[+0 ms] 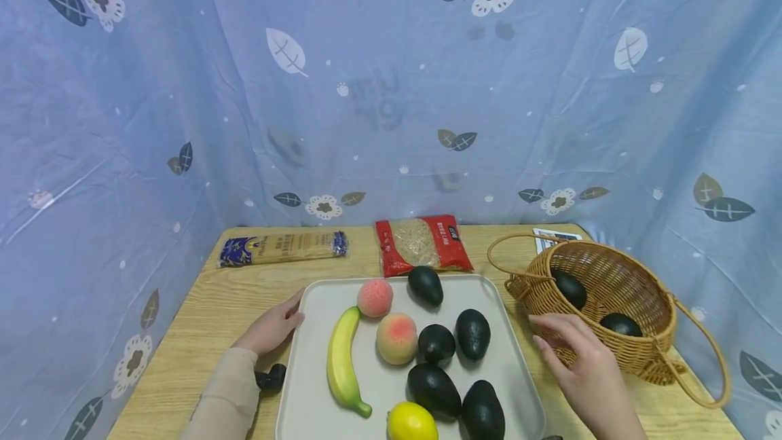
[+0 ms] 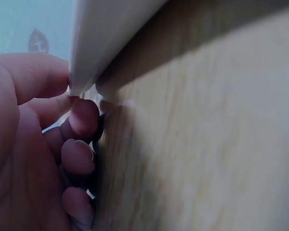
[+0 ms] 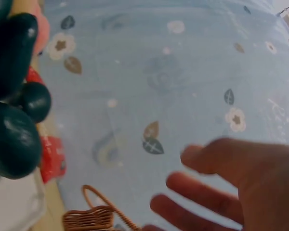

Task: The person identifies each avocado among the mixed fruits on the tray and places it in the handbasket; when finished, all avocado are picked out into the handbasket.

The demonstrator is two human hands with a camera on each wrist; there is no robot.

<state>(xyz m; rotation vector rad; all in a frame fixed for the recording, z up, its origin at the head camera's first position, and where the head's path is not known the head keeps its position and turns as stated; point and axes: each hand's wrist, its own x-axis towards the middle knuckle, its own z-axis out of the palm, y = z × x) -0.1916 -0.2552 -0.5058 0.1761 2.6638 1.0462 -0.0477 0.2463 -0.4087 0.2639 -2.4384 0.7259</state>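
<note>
My left hand (image 1: 273, 326) grips the left rim of a pale tray (image 1: 310, 386), thumb at the edge and the other fingers curled beside it in the left wrist view. On the tray lie a banana (image 1: 343, 362), two peaches (image 1: 375, 297), a yellow lemon (image 1: 413, 422) and several dark avocados (image 1: 473, 335). Between the tray and a wicker basket (image 1: 635, 352), my right hand (image 1: 583, 362) hovers with loosely bent fingers, holding nothing. Its fingertips overlap the basket's near side in the head view. Inside the basket are two dark avocados (image 1: 620, 324).
Behind the tray lie a red bag of grain-like food (image 1: 421, 243) and a long noodle packet (image 1: 284, 248). A small black object (image 1: 271, 377) sits by my left wrist. A white card (image 1: 552, 236) lies behind the basket. Blue patterned curtain (image 1: 379, 87) surrounds the wooden table (image 1: 201, 331).
</note>
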